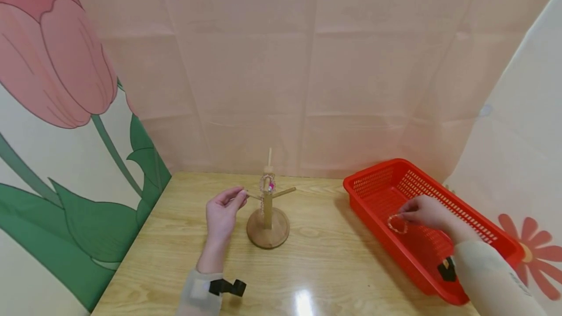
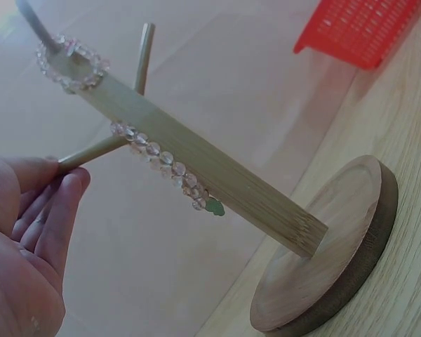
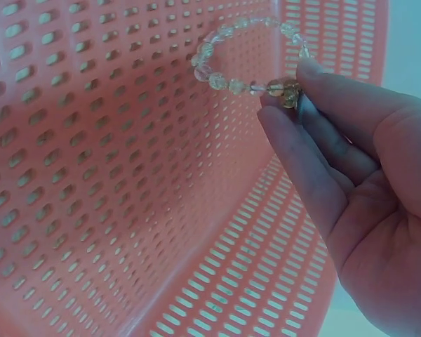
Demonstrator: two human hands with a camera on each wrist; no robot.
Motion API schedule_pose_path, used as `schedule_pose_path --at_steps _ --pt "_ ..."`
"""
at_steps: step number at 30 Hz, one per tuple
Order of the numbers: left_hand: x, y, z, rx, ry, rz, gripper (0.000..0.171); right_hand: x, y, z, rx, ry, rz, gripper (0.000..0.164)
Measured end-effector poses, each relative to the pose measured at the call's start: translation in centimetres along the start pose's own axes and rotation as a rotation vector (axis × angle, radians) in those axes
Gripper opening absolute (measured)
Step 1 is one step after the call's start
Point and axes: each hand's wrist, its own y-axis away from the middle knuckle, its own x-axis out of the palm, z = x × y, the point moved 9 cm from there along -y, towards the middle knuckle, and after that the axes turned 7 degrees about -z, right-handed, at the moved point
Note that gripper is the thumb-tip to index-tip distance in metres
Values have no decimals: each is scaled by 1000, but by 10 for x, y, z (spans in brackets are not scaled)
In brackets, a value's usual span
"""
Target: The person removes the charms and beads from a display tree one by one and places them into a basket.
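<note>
My left hand (image 1: 222, 213) pinches the tip of one peg on a wooden stand (image 1: 268, 213). From that peg hangs a beaded bracelet (image 2: 167, 163) with a small green charm, close against the post. Another bracelet (image 2: 71, 64) of clear pink beads loops round the upper peg; a bright pink bit shows on it in the head view. Over the red basket (image 1: 369, 208), my right hand (image 1: 426, 214) pinches a bracelet (image 3: 228, 83) of clear yellowish beads. A gold-coloured charm (image 3: 290, 93) on it sits right at the fingertips.
The stand's round base (image 2: 337, 246) rests on the light wooden table (image 1: 325, 252). A third peg (image 1: 284, 192) points to the right. Behind the table hangs a plain pinkish sheet (image 1: 272, 72); flower-printed panels (image 1: 74, 62) flank both sides.
</note>
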Motion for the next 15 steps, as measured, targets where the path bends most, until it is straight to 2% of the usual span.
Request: schedule_pose_path --at_steps 15 --pt "0 0 1 5 7 -10 22 0 -2 -11 6 63 -31 21"
